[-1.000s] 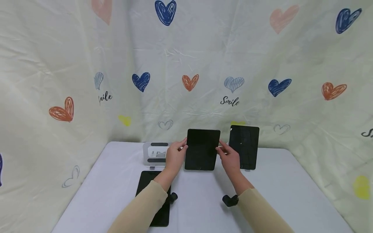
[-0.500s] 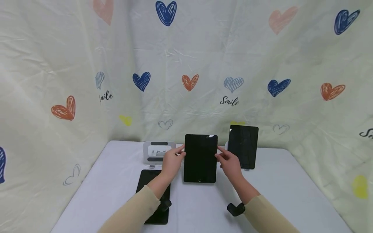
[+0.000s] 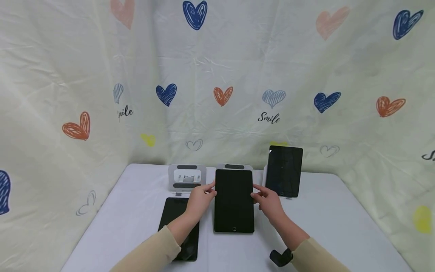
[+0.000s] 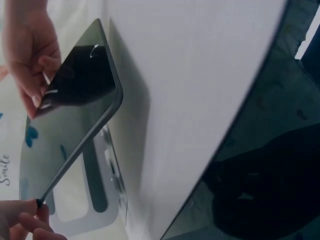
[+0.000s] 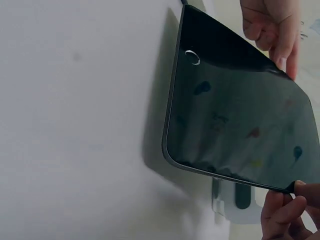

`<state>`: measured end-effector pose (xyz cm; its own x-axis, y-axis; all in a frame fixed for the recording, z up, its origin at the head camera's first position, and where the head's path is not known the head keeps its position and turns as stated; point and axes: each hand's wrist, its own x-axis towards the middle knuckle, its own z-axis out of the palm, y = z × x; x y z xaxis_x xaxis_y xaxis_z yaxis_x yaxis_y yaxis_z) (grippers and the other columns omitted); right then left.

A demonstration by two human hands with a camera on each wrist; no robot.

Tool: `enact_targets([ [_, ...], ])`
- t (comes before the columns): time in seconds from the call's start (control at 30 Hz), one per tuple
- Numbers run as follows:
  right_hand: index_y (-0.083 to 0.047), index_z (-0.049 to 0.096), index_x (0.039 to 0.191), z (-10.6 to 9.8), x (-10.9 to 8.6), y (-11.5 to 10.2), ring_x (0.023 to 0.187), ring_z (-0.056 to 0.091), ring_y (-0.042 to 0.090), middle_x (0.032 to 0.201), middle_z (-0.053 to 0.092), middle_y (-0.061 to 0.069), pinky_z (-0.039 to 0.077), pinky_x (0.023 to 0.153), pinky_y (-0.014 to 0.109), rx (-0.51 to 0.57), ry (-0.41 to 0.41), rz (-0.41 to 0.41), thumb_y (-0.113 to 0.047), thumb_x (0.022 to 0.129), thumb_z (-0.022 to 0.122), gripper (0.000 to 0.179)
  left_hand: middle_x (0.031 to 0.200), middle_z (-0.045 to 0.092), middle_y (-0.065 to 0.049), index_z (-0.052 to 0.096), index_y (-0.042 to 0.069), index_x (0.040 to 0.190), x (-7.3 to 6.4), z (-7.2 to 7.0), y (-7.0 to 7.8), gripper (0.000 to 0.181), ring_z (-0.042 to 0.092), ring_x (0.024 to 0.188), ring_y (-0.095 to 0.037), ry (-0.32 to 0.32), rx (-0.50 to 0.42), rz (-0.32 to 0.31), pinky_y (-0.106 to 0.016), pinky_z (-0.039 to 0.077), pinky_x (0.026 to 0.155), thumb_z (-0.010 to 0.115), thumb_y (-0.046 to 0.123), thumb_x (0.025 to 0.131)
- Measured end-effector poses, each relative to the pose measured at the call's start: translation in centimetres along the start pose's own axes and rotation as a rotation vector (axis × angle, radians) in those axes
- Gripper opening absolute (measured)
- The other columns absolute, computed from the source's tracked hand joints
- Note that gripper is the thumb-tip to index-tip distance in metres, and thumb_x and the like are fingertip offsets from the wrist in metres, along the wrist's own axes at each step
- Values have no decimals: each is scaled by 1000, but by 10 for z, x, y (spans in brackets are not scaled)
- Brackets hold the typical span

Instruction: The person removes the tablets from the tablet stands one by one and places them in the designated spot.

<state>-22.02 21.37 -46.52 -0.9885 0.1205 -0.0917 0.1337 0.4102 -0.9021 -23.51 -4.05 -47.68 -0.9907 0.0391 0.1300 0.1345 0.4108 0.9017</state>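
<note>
Both hands hold a black tablet by its two side edges, with the screen facing me and the home button at the near end. My left hand pinches the left edge between thumb and fingers; my right hand pinches the right edge the same way. In the right wrist view, the tablet is tilted, its near end over the white cloth with a shadow beside it. Behind it stands a grey-white tablet stand, mostly hidden in the head view; its frame shows more in the left wrist view.
A second tablet lies flat at the left, partly under my left forearm. Another tablet leans upright on a stand at the back right. At the back left a matching stand shows its dark pads. A heart-printed curtain hangs behind the table.
Both hands have brought the tablet down and toward me, away from the middle stand, whose top now shows. The tablet has tilted back. The other tablets have stayed in place.
</note>
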Motion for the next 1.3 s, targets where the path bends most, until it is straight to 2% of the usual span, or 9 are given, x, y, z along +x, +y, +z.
enact_targets([
  [0.1,-8,56,141,1,-4,5,84,62,31,96,67,9,47,61,31,4,-2,26,-12,97,63,45,89,71,2,69,13,127,-6,3,-2,36,55,71,-12,-19,3,-13,-27,44,58,70,15,91],
  [0.27,-5,58,138,3,-11,12,79,63,26,92,68,8,46,59,31,-13,-11,57,-10,96,64,43,90,70,2,69,10,126,-16,6,-5,35,55,76,-15,-40,12,-39,-28,45,61,71,13,91],
  [0.37,-4,58,138,3,-14,14,76,64,24,90,69,8,46,58,31,-20,-21,68,-9,96,64,43,90,69,1,69,9,126,-19,7,-7,36,55,77,-15,-50,46,-49,-28,45,62,72,12,90],
  [0.53,-1,58,137,5,-16,19,72,64,21,86,69,7,46,57,31,-30,-35,84,-8,95,64,43,88,68,1,69,7,127,-21,8,-7,39,52,71,-14,-93,108,-60,-27,42,57,73,10,88],
  [0.8,1,57,137,4,-18,25,73,61,19,84,67,7,52,62,33,-78,-100,98,-5,92,65,45,80,61,1,64,4,132,-25,8,-8,50,51,64,-15,-192,187,-91,-30,41,54,77,5,84],
  [1.07,2,56,136,1,-20,31,67,56,20,80,64,6,50,59,32,-149,-174,127,-5,90,69,48,68,57,0,62,0,133,-28,9,-9,55,49,58,-15,-306,268,-109,-30,37,52,76,3,79],
  [1.13,3,57,134,1,-21,32,67,56,20,80,64,6,49,58,32,-165,-185,133,-5,90,69,46,74,63,-6,64,1,131,-28,9,-7,56,51,61,-17,-323,317,-113,-32,39,54,78,3,76],
  [1.2,3,58,133,1,-21,33,66,57,20,79,64,6,49,57,32,-174,-195,138,-4,90,69,45,90,70,-12,65,2,129,-27,9,-6,57,53,68,-19,-340,368,-122,-34,43,60,80,5,74],
  [1.3,5,59,132,1,-22,35,65,57,19,78,63,6,49,56,32,-184,-213,139,-3,89,68,44,115,69,-16,67,4,127,-28,9,-5,57,55,79,-22,-367,433,-131,-39,48,70,83,8,72],
])
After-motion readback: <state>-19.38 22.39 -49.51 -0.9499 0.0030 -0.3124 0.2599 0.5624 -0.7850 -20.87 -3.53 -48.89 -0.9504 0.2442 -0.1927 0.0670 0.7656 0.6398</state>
